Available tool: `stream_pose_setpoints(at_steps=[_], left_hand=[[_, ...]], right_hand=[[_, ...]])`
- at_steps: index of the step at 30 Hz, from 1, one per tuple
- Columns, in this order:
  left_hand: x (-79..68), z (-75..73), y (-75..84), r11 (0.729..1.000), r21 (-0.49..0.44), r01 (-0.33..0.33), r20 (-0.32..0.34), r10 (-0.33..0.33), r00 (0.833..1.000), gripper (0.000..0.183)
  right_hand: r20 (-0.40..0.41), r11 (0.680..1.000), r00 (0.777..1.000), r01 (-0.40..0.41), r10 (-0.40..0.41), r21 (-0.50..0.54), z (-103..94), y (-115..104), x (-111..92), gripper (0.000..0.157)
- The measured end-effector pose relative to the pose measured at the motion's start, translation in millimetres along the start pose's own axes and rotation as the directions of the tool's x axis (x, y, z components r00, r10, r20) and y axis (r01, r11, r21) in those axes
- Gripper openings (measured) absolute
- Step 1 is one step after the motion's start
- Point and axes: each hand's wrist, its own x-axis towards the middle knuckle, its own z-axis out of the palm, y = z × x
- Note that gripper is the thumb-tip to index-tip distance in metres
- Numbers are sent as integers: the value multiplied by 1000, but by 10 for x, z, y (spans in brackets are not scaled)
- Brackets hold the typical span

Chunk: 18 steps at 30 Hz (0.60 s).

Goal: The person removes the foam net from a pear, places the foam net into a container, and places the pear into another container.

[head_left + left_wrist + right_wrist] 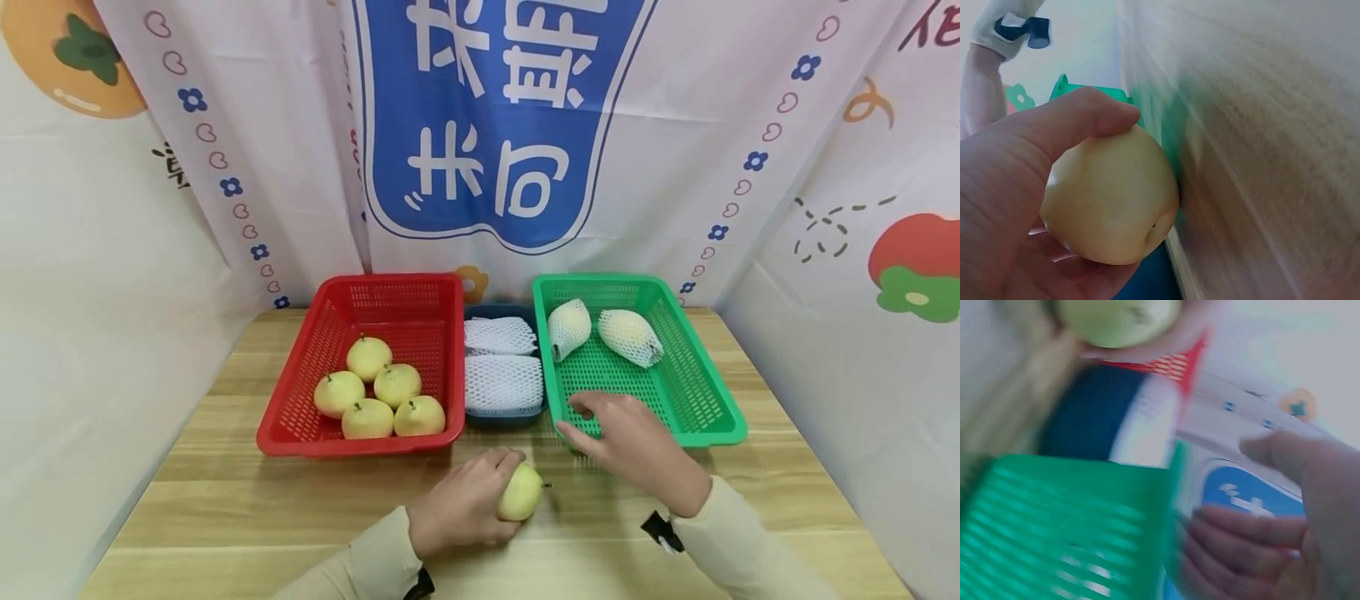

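My left hand [465, 504] grips a pale yellow-green pear [521, 492] low over the front of the table, its stem pointing right. In the left wrist view the thumb lies across the top of the pear [1110, 197] and the fingers curve beneath it. Over the front left corner of the green basket [731, 421] is my right hand [637, 446], holding nothing, thumb apart from its loosely bent fingers. Two pears in white foam nets [570, 327] lie inside that basket. White foam net sleeves [502, 385] fill a dark blue container [504, 421] between the baskets.
At the left stands a red basket [288, 392] with several bare pears [397, 385]. Behind the wooden table [225, 500] hangs a white printed cloth [300, 167] with a blue panel, and more printed cloth closes in both sides.
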Motion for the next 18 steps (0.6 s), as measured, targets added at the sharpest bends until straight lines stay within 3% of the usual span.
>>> stream_pose_setpoints(at_steps=[7, 12, 14, 18], left_hand=[[-38, 3, 4, 1000, -19, 9, 11, -9, 1000, 72], [-94, -61, 40, 1000, -19, 9, -36, -10, 999, 71], [-126, -136, 75, 999, -41, 12, -49, -14, 999, 71], [-192, -377, 158, 996, -90, -4, -71, -2, 997, 72]], right_hand=[[-87, 979, 995, -70, 54, -191, 502, 96, -21, 46], [-192, 918, 976, 23, -107, -396, 701, 162, -33, 58], [-222, 899, 963, 45, -155, -435, 731, 181, -29, 59], [-240, 889, 955, 45, -172, -456, 750, 191, -25, 58]])
